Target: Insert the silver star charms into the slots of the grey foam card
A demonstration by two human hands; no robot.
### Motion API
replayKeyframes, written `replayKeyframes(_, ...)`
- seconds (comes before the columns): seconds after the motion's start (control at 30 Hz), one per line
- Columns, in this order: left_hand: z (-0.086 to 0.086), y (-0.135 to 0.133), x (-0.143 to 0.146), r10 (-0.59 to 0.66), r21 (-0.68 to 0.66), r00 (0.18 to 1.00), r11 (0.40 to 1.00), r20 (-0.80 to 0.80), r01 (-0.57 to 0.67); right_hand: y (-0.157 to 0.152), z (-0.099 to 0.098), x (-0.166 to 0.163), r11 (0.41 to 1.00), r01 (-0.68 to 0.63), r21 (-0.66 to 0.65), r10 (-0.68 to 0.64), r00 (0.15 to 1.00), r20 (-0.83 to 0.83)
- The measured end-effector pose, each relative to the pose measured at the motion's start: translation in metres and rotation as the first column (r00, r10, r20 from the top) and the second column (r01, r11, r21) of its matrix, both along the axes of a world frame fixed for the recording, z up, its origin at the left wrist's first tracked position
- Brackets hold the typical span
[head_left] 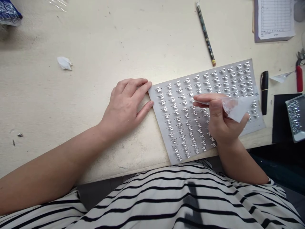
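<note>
On the card (165,135), pieces (178,118) seem to fill most rows; above, right hand (224,124) grips a cone (241,108); left hand (126,106), unclenched, touches its edge.

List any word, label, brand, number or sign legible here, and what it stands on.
No text is legible.
Form pad: printed grid and small lines, too small to read.
Blue packet: pale marks, blurred and cut off by the frame.
Grey card: tiny mark at right edge, unreadable.
</note>
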State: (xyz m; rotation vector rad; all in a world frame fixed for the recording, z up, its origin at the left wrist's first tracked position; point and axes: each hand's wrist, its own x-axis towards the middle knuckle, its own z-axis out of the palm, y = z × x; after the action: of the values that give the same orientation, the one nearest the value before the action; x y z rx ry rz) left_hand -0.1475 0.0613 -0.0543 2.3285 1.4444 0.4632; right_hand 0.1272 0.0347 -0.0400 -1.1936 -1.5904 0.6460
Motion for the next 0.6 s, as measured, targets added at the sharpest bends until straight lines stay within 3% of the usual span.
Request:
replayKeyframes(0.4, -0.002, 0.001, 0.0, -0.003, 0.029, 1.0, 1.0, -0.01, 0.004, 0.004, 0.001, 0.002, 0.999, 0.001, 0.041, 0.0, 1.0, -0.025)
replayKeyframes(0.6, -0.003, 0.001, 0.0, 0.011, 0.04, 1.0, 0.999, 0.003, -0.011, -0.007, 0.033, 0.003, 0.996, 0.039, -0.074, -0.042, 0.999, -0.034)
